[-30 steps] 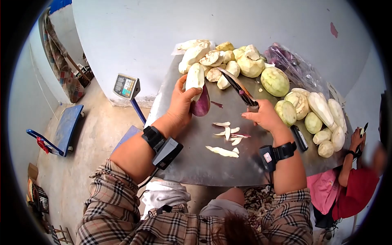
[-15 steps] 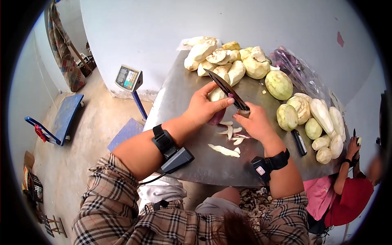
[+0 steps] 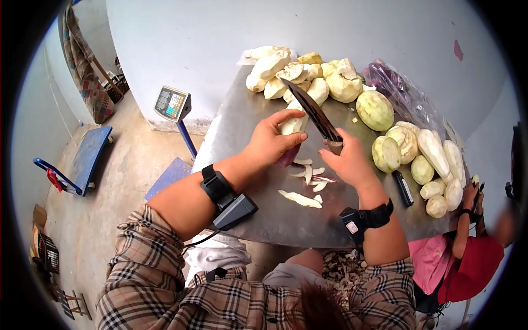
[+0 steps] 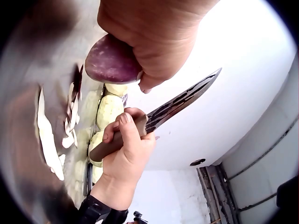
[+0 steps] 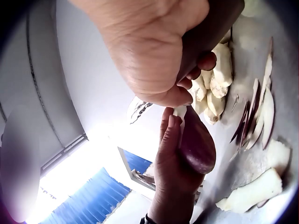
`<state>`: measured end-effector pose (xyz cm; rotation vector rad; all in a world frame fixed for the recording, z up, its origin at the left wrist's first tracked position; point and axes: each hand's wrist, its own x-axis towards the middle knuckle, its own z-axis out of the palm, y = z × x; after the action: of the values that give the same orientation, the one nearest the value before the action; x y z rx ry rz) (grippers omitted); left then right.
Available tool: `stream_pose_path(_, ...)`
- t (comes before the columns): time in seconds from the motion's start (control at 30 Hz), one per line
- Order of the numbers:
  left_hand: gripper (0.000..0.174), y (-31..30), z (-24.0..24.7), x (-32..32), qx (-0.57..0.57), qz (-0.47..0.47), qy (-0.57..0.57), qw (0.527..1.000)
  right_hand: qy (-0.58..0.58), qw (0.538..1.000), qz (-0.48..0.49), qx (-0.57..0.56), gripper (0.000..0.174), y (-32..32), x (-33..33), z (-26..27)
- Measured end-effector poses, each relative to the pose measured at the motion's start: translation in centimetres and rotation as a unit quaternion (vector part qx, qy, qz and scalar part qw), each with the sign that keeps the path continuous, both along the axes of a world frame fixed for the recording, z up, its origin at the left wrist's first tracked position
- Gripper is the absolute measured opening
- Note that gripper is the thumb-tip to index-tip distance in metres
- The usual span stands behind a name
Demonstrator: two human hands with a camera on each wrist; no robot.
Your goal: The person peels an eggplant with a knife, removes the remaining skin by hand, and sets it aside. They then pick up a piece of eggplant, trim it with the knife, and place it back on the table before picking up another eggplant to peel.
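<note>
My left hand (image 3: 275, 140) grips a half-peeled eggplant (image 3: 290, 125), pale flesh on its upper part. Its purple end (image 4: 112, 60) sticks out below the palm, glossy in the left wrist view. My right hand (image 3: 351, 159) holds a knife (image 3: 314, 114) by its brown handle (image 4: 112, 145), thumb along the handle. The dark, wet blade points up and away, close beside the eggplant's peeled side. In the right wrist view the right hand hides much of the knife. Under the hands, peel strips (image 3: 309, 173) lie on the metal table (image 3: 258, 214).
Peeled eggplants (image 3: 269, 69) are heaped at the table's back; more (image 3: 434, 148) line the right side. A plastic bag (image 3: 399, 91) of purple eggplants sits behind. A black phone-like object (image 3: 402, 188) lies at right. Another person (image 3: 473, 264) works at far right. A scale (image 3: 172, 103) stands left.
My left hand has brought the eggplant right and toward me, to the knife. Half a second ago the blade crossed the eggplant by the left thumb; now it is slightly apart, to the right.
</note>
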<state>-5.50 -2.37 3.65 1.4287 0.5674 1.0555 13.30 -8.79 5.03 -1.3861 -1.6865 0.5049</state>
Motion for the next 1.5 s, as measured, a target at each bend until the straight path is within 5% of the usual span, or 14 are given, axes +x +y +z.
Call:
stream_pose_path(0.1, 0.048, -0.5, 1.2, -1.0, -0.004, -0.041, 0.134, 0.99, -0.029, 0.999, -0.02, 0.036, 0.028, 0.0, 1.0, 0.5)
stream_pose_path(0.23, 0.053, -0.3, 0.4, -0.8, 0.19, 0.019, 0.189, 0.963, -0.069, 0.996, -0.04, 0.042, 0.03, -0.1, 2.1, 1.0)
stream_pose_path(0.43, 0.069, -0.6, 0.6, -0.9, 0.346, 0.085, 0.272, 0.894, 0.07, 0.997, -0.011, 0.025, 0.019, -0.2, 1.8, 1.4)
stream_pose_path(0.6, 0.079, -0.8, 0.9, -0.6, 0.316, 0.084, 0.277, 0.904, 0.263, 0.947, 0.146, -0.114, 0.017, -1.3, 0.1, 2.0)
stream_pose_path(1.03, 0.075, -0.4, 0.9, -0.9, 0.282, 0.101, 0.28, 0.912, 0.233, 0.945, 0.179, -0.145, 0.023, -1.0, 0.6, 1.5)
stream_pose_path(1.07, 0.072, -0.7, 1.3, -1.0, 0.19, 0.064, 0.279, 0.939, 0.235, 0.945, 0.175, -0.148, 0.023, -1.0, 0.8, 1.6)
stream_pose_path(1.17, 0.062, -1.1, 2.3, -1.2, -0.009, -0.029, 0.188, 0.982, 0.226, 0.949, 0.161, -0.146, 0.023, -0.5, 1.7, 1.3)
stream_pose_path(1.27, 0.062, 0.8, 0.3, -1.3, -0.067, -0.083, -0.011, 0.994, 0.201, 0.959, 0.139, -0.146, 0.023, -0.1, 2.4, 1.1)
stream_pose_path(1.5, 0.076, 2.4, -0.7, -1.2, -0.158, -0.101, -0.167, 0.968, 0.026, 0.998, 0.031, -0.044, 0.016, -0.2, 2.2, 1.4)
